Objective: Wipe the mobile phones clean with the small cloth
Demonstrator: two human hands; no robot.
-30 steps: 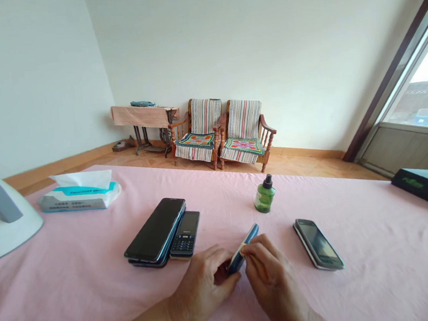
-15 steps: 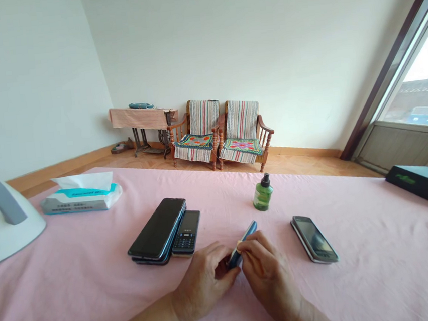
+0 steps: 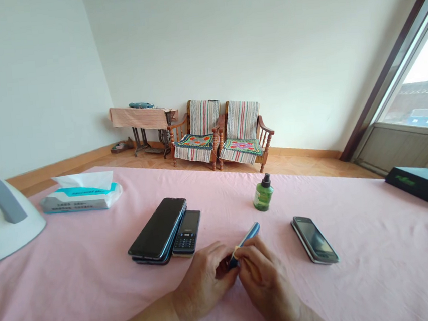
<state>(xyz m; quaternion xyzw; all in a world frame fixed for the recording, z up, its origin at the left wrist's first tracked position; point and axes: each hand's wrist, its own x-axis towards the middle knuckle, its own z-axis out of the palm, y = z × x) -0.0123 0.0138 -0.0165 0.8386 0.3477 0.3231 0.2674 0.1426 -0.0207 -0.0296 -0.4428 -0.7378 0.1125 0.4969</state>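
My left hand (image 3: 200, 279) is closed round the lower end of a slim blue mobile phone (image 3: 250, 233), which stands tilted on its edge above the cloth. My right hand (image 3: 268, 279) pinches a small cream-coloured piece (image 3: 237, 250), perhaps cloth or paper, against the side of that phone. Fingers hide most of the piece and the phone's near end. Left of my hands lies a keypad phone (image 3: 187, 234) beside a stack of large dark smartphones (image 3: 158, 229). To the right, a grey touchscreen phone (image 3: 315, 239) rests on another pale one.
A green spray bottle (image 3: 263, 193) stands beyond my hands on the pink tablecloth (image 3: 380, 275). At the left are a tissue pack (image 3: 81, 196) and a white appliance with a grey handle (image 3: 8, 220). A black box (image 3: 424, 185) lies at the right edge.
My right hand and the cream piece have shifted slightly left and down along the blue phone, showing more of its upper end. Everything else stays put.
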